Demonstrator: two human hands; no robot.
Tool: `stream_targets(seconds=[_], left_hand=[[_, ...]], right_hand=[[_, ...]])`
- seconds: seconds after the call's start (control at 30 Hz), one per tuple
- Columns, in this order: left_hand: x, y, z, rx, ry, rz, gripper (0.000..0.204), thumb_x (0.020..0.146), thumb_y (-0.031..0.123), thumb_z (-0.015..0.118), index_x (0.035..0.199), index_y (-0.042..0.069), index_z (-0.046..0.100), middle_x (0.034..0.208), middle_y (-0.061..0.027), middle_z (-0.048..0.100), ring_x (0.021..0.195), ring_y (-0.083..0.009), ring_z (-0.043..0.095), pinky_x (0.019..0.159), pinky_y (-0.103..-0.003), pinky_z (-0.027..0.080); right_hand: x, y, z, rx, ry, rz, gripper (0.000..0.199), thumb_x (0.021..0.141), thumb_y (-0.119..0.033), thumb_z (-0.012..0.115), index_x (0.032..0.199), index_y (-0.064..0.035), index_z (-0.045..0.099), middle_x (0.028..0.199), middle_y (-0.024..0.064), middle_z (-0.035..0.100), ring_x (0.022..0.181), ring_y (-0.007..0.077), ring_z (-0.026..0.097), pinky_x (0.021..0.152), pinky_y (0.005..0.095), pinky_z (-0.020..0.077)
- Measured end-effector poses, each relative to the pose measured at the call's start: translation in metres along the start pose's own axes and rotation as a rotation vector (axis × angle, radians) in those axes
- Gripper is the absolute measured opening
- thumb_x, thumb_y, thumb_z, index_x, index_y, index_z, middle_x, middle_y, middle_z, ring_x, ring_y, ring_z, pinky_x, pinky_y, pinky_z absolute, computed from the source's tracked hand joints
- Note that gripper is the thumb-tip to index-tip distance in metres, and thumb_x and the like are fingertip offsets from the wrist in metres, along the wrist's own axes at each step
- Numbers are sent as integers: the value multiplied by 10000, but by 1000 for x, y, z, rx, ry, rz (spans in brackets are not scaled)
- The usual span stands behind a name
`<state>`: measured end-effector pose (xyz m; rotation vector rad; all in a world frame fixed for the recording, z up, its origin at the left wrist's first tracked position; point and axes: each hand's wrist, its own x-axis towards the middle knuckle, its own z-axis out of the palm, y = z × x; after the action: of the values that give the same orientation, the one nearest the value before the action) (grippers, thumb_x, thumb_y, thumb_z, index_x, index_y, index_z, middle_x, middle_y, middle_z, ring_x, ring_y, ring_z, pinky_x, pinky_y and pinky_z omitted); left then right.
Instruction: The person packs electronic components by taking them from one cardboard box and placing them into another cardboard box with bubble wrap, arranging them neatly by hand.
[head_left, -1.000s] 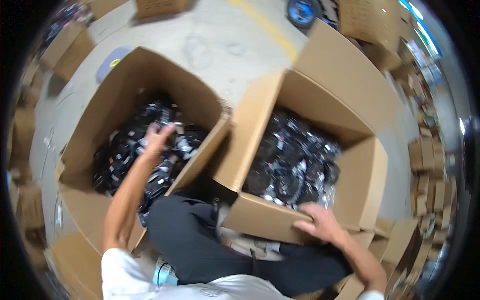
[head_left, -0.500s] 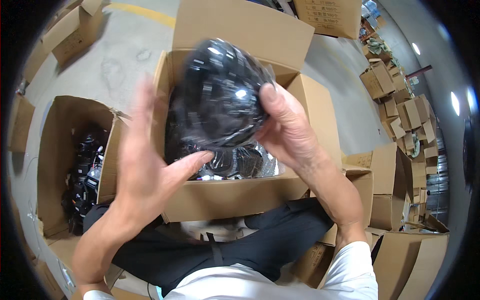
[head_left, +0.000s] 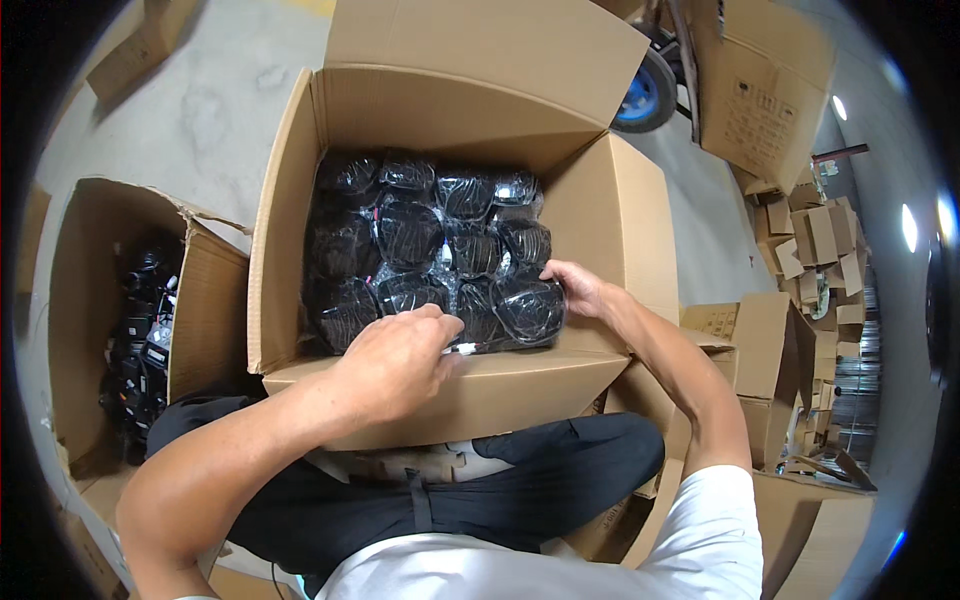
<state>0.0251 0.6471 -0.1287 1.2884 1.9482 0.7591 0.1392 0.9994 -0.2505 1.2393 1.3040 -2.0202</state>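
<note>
A large open cardboard box (head_left: 450, 405) stands before me, holding rows of glossy black rounded parts (head_left: 410, 235) wrapped in clear film. At the near right corner of these rows sits one wrapped black part (head_left: 528, 308). My right hand (head_left: 585, 290) grips its right side, thumb on top and the other fingers mostly hidden. Over the box's near wall reaches my left hand (head_left: 400, 360), its fingers bent together beside the front row. Its fingertips are partly hidden, so whether they hold anything cannot be made out.
To the left, another open carton (head_left: 210, 310) contains small black parts (head_left: 140, 340). A blue-hubbed wheel (head_left: 645, 92) and a carton (head_left: 765, 90) are beyond the box at the far right. More cartons (head_left: 765, 350) stand to my right.
The wrapped black part has gone from the air above the box down into the near right corner of the rows. My left hand, spread before, has moved right and its fingers have curled.
</note>
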Motion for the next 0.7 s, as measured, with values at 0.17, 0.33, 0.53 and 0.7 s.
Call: stream_targets(seconds=[0.17, 0.33, 0.53, 0.7], left_hand=[[-13, -5, 0, 42, 31, 41, 243, 928, 161, 630, 1077, -31, 634, 1053, -225, 641, 951, -413, 675, 864, -501, 537], [-27, -6, -12, 77, -84, -20, 375, 939, 192, 649, 1246, -14, 591, 1134, -197, 626, 1024, -390, 657, 889, -475, 529], [-38, -10, -17, 132, -73, 38, 346, 938, 195, 651, 1209, -10, 592, 1119, -183, 620, 1000, -368, 668, 879, -465, 534], [-46, -5, -23, 190, -75, 103, 315, 857, 62, 629, 1154, -40, 600, 1113, -205, 624, 1034, -351, 676, 895, -460, 518]], right_hand=[[49, 32, -12, 23, 15, 72, 261, 829, -148, 585, 1052, -43, 670, 1027, 82, 719, 964, 211, 673, 956, 403, 532], [39, 23, -32, -403, 316, 73, 357, 848, -194, 564, 1134, 13, 620, 1113, 174, 682, 1095, 281, 621, 981, 441, 491], [16, 53, -2, -1746, 396, -265, 696, 889, -370, 631, 1335, 129, 439, 1452, 372, 406, 1299, 494, 479, 1109, 504, 406], [-5, 61, 30, -2013, 277, -47, 1074, 838, -526, 749, 1507, 137, 234, 1534, 371, 314, 1385, 453, 424, 1119, 484, 400]])
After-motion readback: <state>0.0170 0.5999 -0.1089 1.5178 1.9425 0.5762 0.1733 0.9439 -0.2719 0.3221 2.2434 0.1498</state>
